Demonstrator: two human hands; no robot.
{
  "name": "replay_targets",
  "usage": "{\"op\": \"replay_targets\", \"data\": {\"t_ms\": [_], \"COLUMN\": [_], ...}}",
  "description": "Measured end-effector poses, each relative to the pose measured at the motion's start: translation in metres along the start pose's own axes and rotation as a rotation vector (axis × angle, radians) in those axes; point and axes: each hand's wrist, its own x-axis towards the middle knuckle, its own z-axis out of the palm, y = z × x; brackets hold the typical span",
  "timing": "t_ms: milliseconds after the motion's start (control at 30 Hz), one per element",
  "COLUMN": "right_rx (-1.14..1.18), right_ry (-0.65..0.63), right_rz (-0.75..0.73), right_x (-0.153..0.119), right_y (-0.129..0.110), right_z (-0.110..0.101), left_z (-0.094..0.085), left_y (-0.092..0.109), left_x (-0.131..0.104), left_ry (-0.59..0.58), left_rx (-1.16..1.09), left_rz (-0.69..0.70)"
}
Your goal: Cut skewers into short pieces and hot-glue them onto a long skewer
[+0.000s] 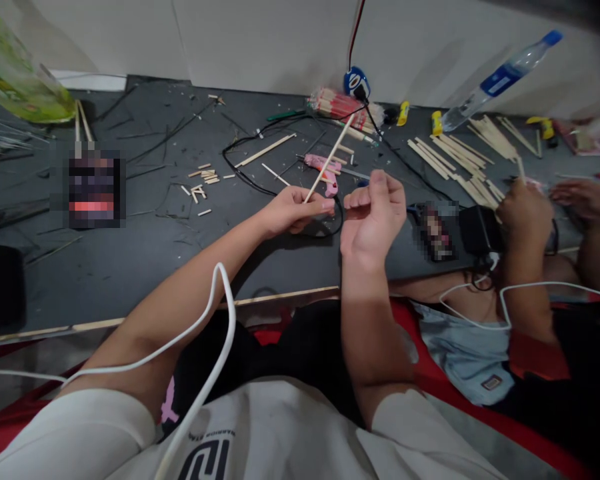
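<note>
My left hand (300, 210) pinches the lower end of a slim wooden chopstick (336, 153), which slants up and to the right over the table. Beside it, my right hand (373, 212) is raised with its palm toward me and its fingers curled in; whatever lies between them, if anything, is hidden. Just behind both hands lies a pink glue gun (329, 179), partly covered by the chopstick. To the left, several short cut pieces of wood (209, 177) are scattered near a longer loose stick (266, 151).
A bag of chopsticks (345, 110) lies by the wall near a blue plug adapter (357, 83). A black cable (235, 147) loops across the table. At right are several loose sticks (460, 157), a water bottle (503, 80), a black box (480, 229) and another person's hands (525, 207).
</note>
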Motion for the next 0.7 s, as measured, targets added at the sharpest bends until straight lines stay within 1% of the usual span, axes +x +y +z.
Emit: {"op": "replay_targets", "data": {"t_ms": [100, 200, 333, 400, 467, 533, 567, 633, 700], "right_rx": [0.008, -0.011, -0.013, -0.020, -0.077, -0.213, -0.314, -0.542, -0.716], "right_ry": [0.012, 0.011, 0.024, 0.028, 0.045, 0.078, 0.094, 0.128, 0.185], "right_rz": [0.013, 0.040, 0.062, 0.063, 0.053, -0.010, -0.075, -0.266, -0.441], "right_x": [-0.002, -0.004, -0.004, -0.004, -0.004, -0.004, -0.004, -0.001, 0.006], "right_y": [0.002, 0.005, 0.007, 0.008, 0.009, 0.011, 0.012, 0.014, 0.017], "right_z": [0.003, 0.002, -0.008, -0.013, -0.018, -0.025, -0.029, -0.043, -0.063], "left_z": [0.004, 0.005, -0.001, -0.004, -0.006, -0.007, -0.007, -0.007, -0.007], "left_y": [-0.005, -0.007, 0.001, 0.006, 0.010, 0.012, 0.012, 0.012, 0.013], "left_x": [0.002, 0.003, 0.002, 0.001, 0.000, -0.001, -0.001, -0.002, -0.003], "left_ry": [0.008, 0.077, 0.153, 0.187, 0.210, 0.213, 0.210, 0.205, 0.208], "left_rx": [0.065, 0.039, -0.037, -0.060, -0.073, -0.081, -0.086, -0.097, -0.107], "left_rz": [0.013, 0.085, 0.156, 0.163, 0.163, 0.159, 0.156, 0.150, 0.151]}}
